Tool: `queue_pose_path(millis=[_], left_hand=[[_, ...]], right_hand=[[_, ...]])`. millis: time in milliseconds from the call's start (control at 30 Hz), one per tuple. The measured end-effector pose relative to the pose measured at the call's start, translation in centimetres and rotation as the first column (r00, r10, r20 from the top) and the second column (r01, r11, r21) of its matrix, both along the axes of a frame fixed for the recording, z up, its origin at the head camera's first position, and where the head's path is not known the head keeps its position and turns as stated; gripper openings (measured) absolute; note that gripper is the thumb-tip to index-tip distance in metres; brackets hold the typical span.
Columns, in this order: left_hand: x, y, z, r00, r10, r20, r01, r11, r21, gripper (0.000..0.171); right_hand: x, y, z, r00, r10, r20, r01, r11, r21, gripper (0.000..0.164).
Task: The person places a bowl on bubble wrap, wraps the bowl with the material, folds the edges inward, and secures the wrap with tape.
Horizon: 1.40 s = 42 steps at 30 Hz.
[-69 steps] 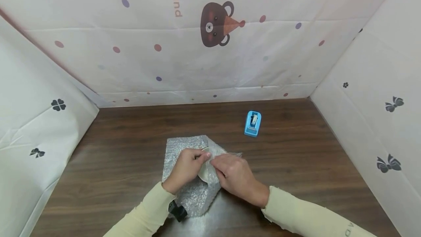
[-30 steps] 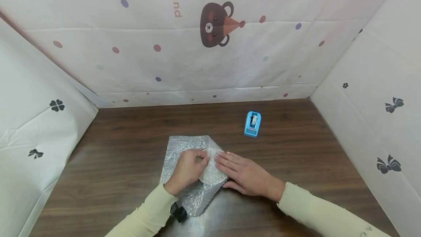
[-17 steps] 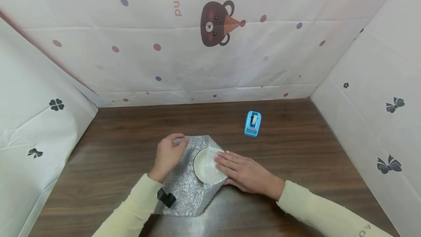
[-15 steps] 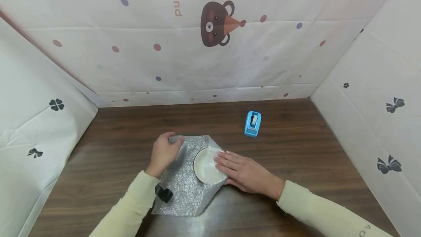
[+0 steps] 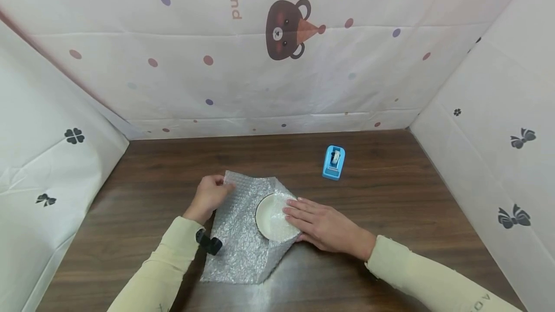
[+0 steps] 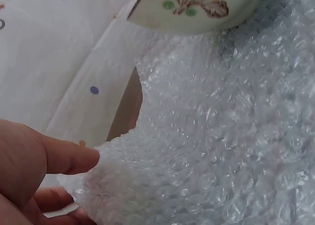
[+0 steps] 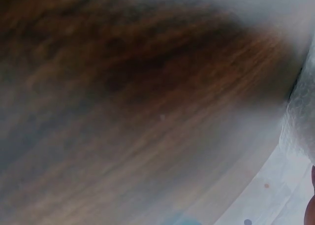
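Observation:
A sheet of bubble wrap lies on the table under a round white bowl. Its right side is folded over the bowl's right part. My left hand pinches the sheet's far left corner, thumb above and fingers beneath, and that corner is slightly raised. In the left wrist view the bowl shows a leaf and yellow-and-green dot pattern on its outside. With straight fingers my right hand rests on the folded wrap at the bowl's right side. The right wrist view catches only a bit of wrap and fingertips.
A blue tape dispenser stands behind and to the right of the wrap on the dark wooden table. Printed white sheets wall the table at the back, left and right. A small black device sits on the left wrist.
My left hand has let go of the folded edge over the bowl, moved left and taken the far left corner of the bubble wrap. My right hand has flattened onto the fold and stayed there.

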<state>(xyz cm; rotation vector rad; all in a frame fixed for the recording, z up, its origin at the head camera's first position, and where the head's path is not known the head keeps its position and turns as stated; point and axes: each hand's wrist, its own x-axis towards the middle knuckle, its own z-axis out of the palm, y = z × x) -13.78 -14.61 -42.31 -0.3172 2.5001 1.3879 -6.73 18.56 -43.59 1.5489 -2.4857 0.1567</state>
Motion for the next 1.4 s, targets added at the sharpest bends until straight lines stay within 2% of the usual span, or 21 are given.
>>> queue_pose_path(millis=[133,300,400,567,667,733,833,900,1000,1100,1200,1233,1400], left_hand=[[0.3,0.5,0.6,0.997,-0.014,-0.071,0.014,1.0,-0.01,0.028],[1.3,1.9,1.7,0.987,-0.035,-0.156,0.035,0.999,0.0,0.035],[2.3,3.1,2.6,0.967,-0.059,-0.247,0.063,0.998,0.007,0.034],[3.8,5.2,4.0,0.921,-0.097,-0.377,0.113,0.993,0.021,0.029],[4.6,6.3,4.3,0.887,-0.12,-0.446,0.142,0.99,0.015,0.026],[5.1,6.9,4.4,0.858,-0.148,-0.492,0.168,0.986,-0.003,0.024],[5.8,7.8,4.1,0.805,-0.212,-0.554,0.219,0.974,-0.053,0.022],[6.3,8.4,3.9,0.779,-0.264,-0.568,0.268,0.96,-0.078,0.021],[6.9,8.9,3.4,0.746,-0.359,-0.561,0.348,0.928,-0.131,0.021],[7.5,9.3,2.8,0.692,-0.461,-0.556,0.419,0.883,-0.211,0.023],[7.9,9.5,2.3,0.64,-0.519,-0.567,0.45,0.851,-0.271,0.025],[8.0,9.6,2.2,0.628,-0.525,-0.575,0.448,0.847,-0.285,0.025],[8.2,9.8,1.7,0.602,-0.533,-0.594,0.43,0.844,-0.322,0.025]], right_hand=[[0.0,0.0,0.1,1.0,-0.004,0.006,0.004,1.0,-0.002,0.057],[0.0,0.0,0.1,1.0,0.0,-0.001,0.0,1.0,-0.002,0.056],[-0.1,-0.1,0.0,1.0,0.009,-0.014,-0.009,1.0,-0.008,0.055],[-0.2,-0.1,-0.1,0.999,0.023,-0.031,-0.024,1.0,-0.016,0.053],[-0.1,-0.1,0.0,1.0,0.017,-0.021,-0.017,1.0,-0.005,0.054],[-0.2,-0.2,0.1,1.0,0.015,-0.02,-0.015,1.0,0.001,0.053],[-0.2,-0.3,0.2,1.0,0.012,-0.015,-0.012,1.0,0.007,0.053],[-0.2,-0.4,0.4,1.0,0.01,-0.015,-0.009,1.0,0.008,0.052],[-0.2,-0.5,0.4,1.0,0.015,-0.025,-0.015,1.0,0.012,0.051],[-0.3,-0.7,0.4,0.999,0.027,-0.04,-0.027,1.0,0.006,0.049],[-0.4,-0.8,0.3,0.998,0.035,-0.048,-0.036,0.999,0.0,0.048],[-0.4,-0.8,0.3,0.998,0.036,-0.045,-0.037,0.999,-0.004,0.048],[-0.5,-0.7,0.3,0.999,0.04,-0.015,-0.04,0.999,-0.03,0.049]])
